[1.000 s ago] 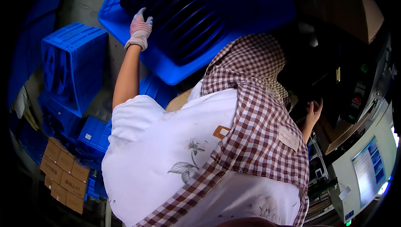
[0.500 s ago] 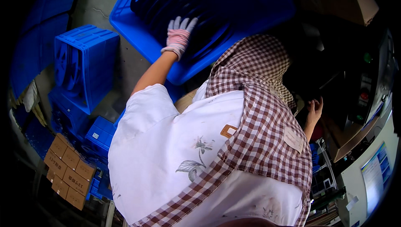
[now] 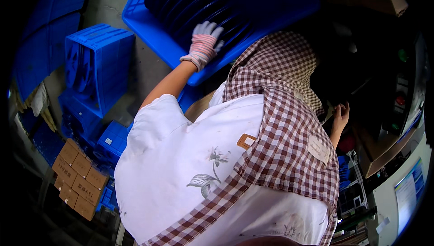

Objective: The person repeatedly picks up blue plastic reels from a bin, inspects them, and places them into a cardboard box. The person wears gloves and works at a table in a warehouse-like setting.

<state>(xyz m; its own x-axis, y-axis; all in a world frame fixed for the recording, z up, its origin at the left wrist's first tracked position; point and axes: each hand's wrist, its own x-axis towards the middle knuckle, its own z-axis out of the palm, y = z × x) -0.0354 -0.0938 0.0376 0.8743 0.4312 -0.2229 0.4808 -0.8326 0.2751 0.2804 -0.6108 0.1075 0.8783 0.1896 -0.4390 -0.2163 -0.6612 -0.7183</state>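
Note:
My left hand (image 3: 205, 43) wears a pink-striped glove with grey fingertips. Its fingers stretch out over the near rim of a large blue bin (image 3: 165, 55), and the thumb stands apart. A row of dark round rings (image 3: 196, 4) stands on edge inside that bin, right beyond my fingertips; whether I touch them I cannot tell. My right hand (image 3: 341, 115) is bare and lies off to the right beside my apron (image 3: 289, 124). Its fingers are apart and slightly bent, with no held thing visible, next to a very dark area.
A smaller blue crate (image 3: 113, 51) on its side at the left holds blue round pieces. Below it are more blue crates (image 3: 113, 139) and stacked cardboard boxes (image 3: 81, 178). At the right stand a control panel (image 3: 400, 99) with coloured buttons and an open cardboard box (image 3: 379, 155).
My left hand has drawn back a little toward the bin's near rim and to the right, its fingers closer together. My right hand has barely moved. The view has shifted slightly.

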